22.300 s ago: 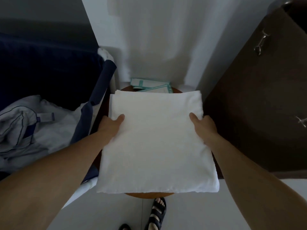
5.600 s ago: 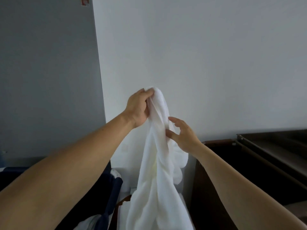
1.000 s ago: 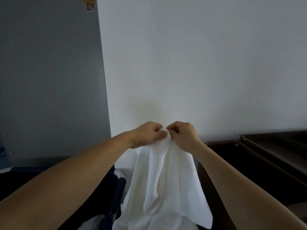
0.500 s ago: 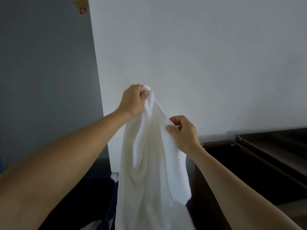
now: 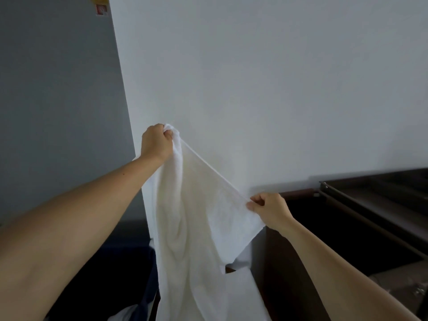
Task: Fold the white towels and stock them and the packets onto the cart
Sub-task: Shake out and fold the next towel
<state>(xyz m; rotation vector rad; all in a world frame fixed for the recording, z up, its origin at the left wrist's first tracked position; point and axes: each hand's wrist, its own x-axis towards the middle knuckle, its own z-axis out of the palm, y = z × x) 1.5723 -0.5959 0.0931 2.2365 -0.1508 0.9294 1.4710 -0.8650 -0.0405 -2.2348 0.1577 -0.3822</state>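
Note:
A white towel (image 5: 199, 223) hangs unfolded in front of the wall, its top edge stretched on a slant between both hands. My left hand (image 5: 155, 142) grips one upper corner, raised high. My right hand (image 5: 271, 209) pinches the same edge lower and to the right. The rest of the towel drapes down out of the frame's bottom. No packets are in view.
A dark brown cabinet (image 5: 347, 228) with a shelf stands at the right against the white wall. A dark blue fabric bin (image 5: 139, 286) sits low at the left, behind the towel. A grey panel fills the left side.
My right hand has slid down and to the right along the towel's edge, pulling it taut. My left hand has stayed high on the corner.

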